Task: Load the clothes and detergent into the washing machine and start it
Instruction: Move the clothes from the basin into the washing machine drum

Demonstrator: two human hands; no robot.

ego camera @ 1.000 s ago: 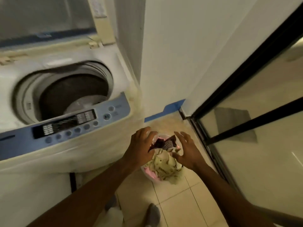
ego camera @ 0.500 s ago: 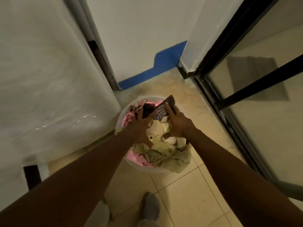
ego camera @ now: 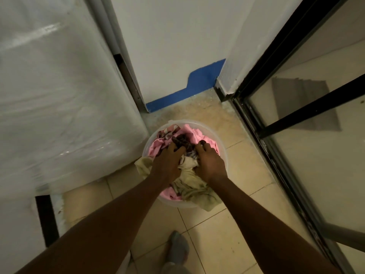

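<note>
A round translucent basin (ego camera: 224, 153) stands on the tiled floor, piled with clothes (ego camera: 194, 187): pink, pale yellow and a dark patterned piece. My left hand (ego camera: 167, 162) and my right hand (ego camera: 209, 164) are both pressed down into the pile, fingers curled into the fabric around the dark and cream pieces. The washing machine (ego camera: 65, 107) is only seen as its white plastic-wrapped side at the left; its opening and panel are out of view. No detergent shows.
A white wall with a blue skirting strip (ego camera: 189, 89) rises behind the basin. A black-framed glass sliding door (ego camera: 296, 123) runs along the right. My foot in a grey slipper (ego camera: 177, 248) is below the basin on the beige tiles.
The view has tilted down from the machine's top to the floor. Both hands went from hovering over the basin to digging into the clothes and closing on them.
</note>
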